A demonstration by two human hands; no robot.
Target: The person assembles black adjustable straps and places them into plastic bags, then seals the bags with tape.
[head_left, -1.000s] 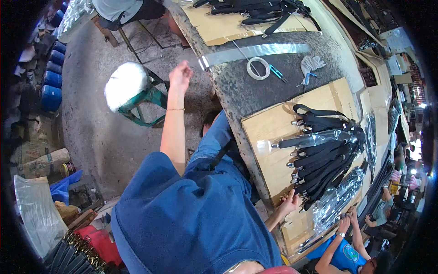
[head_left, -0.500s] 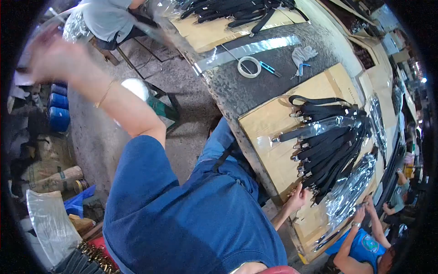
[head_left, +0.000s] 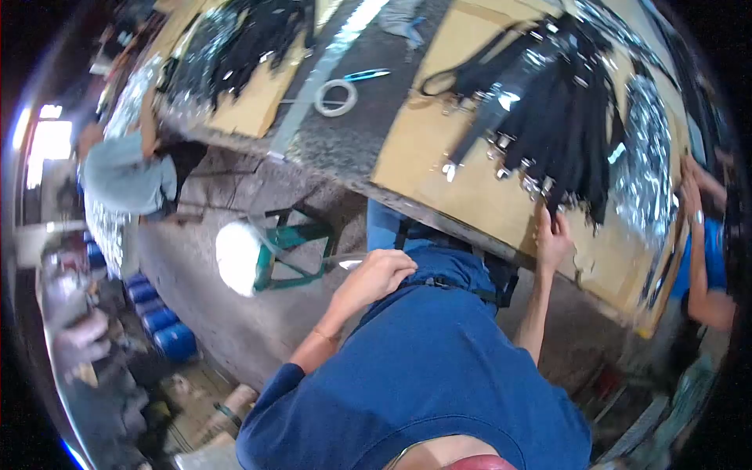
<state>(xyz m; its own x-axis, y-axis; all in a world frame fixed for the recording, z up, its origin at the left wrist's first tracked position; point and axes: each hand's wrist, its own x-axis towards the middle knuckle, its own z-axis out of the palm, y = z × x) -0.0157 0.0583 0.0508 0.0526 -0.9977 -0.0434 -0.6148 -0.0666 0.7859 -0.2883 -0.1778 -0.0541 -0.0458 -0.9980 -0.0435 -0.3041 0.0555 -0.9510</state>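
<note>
The black straps are heaped on the cardboard sheet atop the table; their lower ends are touched by the right hand — fingers loose, nothing gripped; the left hand is curled at the waist — whether anything is grasped cannot be told.

No text, label, brand, number or sign is legible anywhere; the view is too blurred.

Black straps lie on tan cardboard, beside a green stool with a white seat.
</note>
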